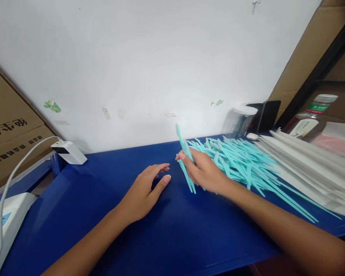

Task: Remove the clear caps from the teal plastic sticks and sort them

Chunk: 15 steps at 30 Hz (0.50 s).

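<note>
Both hands are working over the blue table [166, 237]: the right hand [204, 172] is closing its fingers around a small bunch of teal sticks [185, 153], holding them tilted up and away at the left edge of the big pile [247, 165], while the left hand [143, 191] is resting palm down just to the left, fingers loosely curled and holding nothing, its fingertips near the lower ends of the gripped sticks. The pile is spreading rightward across the far right of the table, touching or overlapping a row of white sleeves [310, 168] that is lying along the right edge. A clear jar [241, 120] and a dark phone [268, 115] are standing behind the pile against the wall; a white charger [69, 152] and its cable are sitting far left. Judging from this, the picking-up step seems to be under way, a few sticks being separated from the heap. The next move probably calls for the left hand to steady or take the loose lower ends, since the bunch is fanning slightly.
</note>
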Each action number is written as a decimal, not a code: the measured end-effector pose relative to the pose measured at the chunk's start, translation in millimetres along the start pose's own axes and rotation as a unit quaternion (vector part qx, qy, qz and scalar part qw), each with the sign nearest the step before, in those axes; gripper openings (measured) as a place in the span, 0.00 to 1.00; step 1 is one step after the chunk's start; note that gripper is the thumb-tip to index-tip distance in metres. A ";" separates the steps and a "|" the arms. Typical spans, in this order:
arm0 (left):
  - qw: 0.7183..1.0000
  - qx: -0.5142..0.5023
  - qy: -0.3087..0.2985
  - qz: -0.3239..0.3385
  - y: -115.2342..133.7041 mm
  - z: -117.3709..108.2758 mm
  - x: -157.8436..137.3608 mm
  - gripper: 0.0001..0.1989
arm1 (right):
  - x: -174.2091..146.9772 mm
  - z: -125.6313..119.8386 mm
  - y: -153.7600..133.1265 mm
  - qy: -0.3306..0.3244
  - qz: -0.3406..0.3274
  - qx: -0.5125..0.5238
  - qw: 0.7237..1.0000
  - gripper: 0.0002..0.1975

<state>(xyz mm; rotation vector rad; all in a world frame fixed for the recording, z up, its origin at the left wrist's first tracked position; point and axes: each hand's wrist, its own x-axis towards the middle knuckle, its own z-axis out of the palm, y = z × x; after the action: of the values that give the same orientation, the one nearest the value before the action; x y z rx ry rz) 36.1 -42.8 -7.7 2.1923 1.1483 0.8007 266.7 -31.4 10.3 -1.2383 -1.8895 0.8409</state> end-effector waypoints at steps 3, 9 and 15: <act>0.998 0.059 0.001 0.000 -9.8 -1.2 2.4 0.22 | 9.4 -12.3 8.1 0.029 0.047 -0.119 0.991 0.17; 0.993 0.111 0.002 0.041 -18.7 -1.1 5.7 0.18 | 5.9 -7.6 14.1 -0.030 0.048 -0.132 0.990 0.18; 0.988 0.142 -0.012 0.065 -30.3 2.6 7.2 0.19 | 7.4 -4.3 15.8 -0.008 0.045 -0.103 0.994 0.12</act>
<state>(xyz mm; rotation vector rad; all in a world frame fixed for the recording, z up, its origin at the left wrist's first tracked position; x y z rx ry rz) 25.1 -22.1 -28.4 2.5251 1.1771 0.6956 275.6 -18.7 1.2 -1.4554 -1.9842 0.7170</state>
